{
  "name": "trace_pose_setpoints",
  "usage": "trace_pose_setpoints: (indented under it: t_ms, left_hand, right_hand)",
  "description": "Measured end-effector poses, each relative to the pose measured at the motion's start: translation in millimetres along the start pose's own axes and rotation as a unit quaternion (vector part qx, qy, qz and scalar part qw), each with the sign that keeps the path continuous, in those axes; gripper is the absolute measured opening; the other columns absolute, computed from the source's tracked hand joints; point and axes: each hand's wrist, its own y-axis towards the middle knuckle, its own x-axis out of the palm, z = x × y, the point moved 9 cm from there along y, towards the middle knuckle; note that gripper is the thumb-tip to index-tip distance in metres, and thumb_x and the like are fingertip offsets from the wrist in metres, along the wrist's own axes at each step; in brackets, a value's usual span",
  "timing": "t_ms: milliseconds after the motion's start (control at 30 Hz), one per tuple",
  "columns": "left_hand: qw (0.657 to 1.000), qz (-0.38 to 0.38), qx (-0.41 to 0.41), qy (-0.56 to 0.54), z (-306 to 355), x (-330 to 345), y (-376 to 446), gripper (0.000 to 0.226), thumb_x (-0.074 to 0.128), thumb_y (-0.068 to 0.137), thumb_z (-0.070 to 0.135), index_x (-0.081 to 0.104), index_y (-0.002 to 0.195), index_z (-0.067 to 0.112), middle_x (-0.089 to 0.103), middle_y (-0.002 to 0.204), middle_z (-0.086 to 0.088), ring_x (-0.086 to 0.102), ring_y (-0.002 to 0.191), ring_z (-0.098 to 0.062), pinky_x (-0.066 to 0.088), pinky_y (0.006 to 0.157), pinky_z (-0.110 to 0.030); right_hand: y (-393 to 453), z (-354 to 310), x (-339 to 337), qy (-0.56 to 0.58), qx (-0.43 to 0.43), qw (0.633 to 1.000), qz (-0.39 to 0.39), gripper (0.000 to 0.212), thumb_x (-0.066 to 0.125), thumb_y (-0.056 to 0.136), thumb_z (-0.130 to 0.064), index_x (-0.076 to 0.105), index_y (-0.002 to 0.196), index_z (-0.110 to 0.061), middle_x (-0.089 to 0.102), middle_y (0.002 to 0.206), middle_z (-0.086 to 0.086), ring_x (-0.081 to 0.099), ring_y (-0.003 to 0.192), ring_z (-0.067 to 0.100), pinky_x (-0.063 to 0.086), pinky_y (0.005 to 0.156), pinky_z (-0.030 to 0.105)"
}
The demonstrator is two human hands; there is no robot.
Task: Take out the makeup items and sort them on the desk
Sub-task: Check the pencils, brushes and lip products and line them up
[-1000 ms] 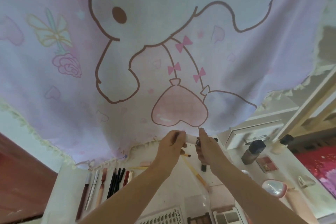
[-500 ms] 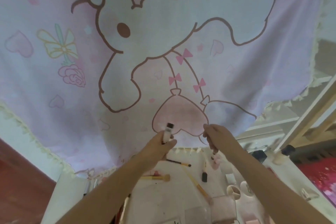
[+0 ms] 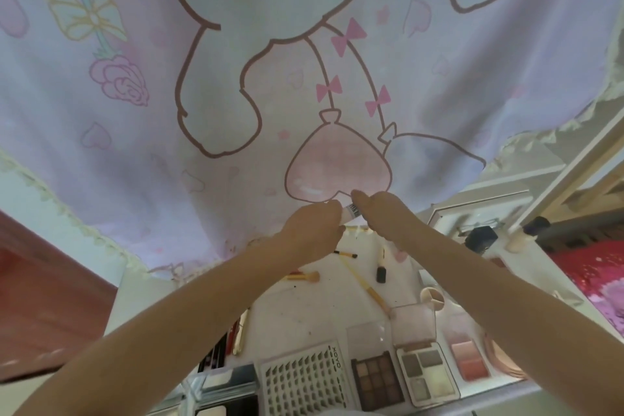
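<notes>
Above the back of the white desk (image 3: 314, 307), my left hand (image 3: 312, 230) and my right hand (image 3: 385, 216) meet around a small white tube (image 3: 351, 213) with a barcode label. Each hand grips one end of it, and only its middle shows between the fingers. Below them, yellow-handled brushes (image 3: 366, 287) and a small black bottle (image 3: 381, 273) lie on the desk. Along the front edge sit a lash tray (image 3: 304, 378), a brown eyeshadow palette (image 3: 376, 378), a grey palette (image 3: 427, 371) and a blush palette (image 3: 469, 358).
A pink cartoon curtain (image 3: 304, 61) hangs over the back of the desk. Pens and lipsticks (image 3: 233, 338) lie at the left front. A dark-capped bottle (image 3: 481, 238) and a white box stand at the right back, beside a red bedspread (image 3: 591, 273). A clear case (image 3: 413, 322) stands near the palettes.
Half a second ago my hands were apart, the left holding the tube upright. Now they have come together, both gripping the tube, and the view has tipped down towards the desk.
</notes>
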Motion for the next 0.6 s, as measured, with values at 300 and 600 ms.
trace_pose_setpoints:
  t_ms: [300, 600]
  left_hand:
    - [0.888, -0.164, 0.018, -0.428, 10, 11, -8, 0.026, 0.047, 0.094, 0.011, 0.035, 0.072, 0.019, 0.03, 0.058, 0.002, 0.025, 0.042, -0.006, 0.023, 0.04, -0.014]
    - [0.969, -0.057, 0.063, -0.232, -7, -9, -5, 0.012, 0.038, 0.097, 0.026, 0.032, 0.096, 0.016, 0.037, 0.068, 0.004, 0.033, 0.056, -0.009, 0.029, 0.053, -0.021]
  right_hand:
    - [-19, -27, -17, -0.017, -0.207, 0.978, -0.014, 0.035, 0.034, 0.097, -0.015, 0.036, 0.062, -0.018, 0.033, 0.055, -0.002, 0.034, 0.042, 0.006, 0.03, 0.045, 0.013]
    - [-9, -30, -13, 0.052, -0.187, 0.971, -0.14, 0.025, 0.038, 0.096, -0.021, 0.055, 0.078, -0.021, 0.061, 0.052, -0.01, 0.054, 0.044, 0.002, 0.042, 0.047, 0.014]
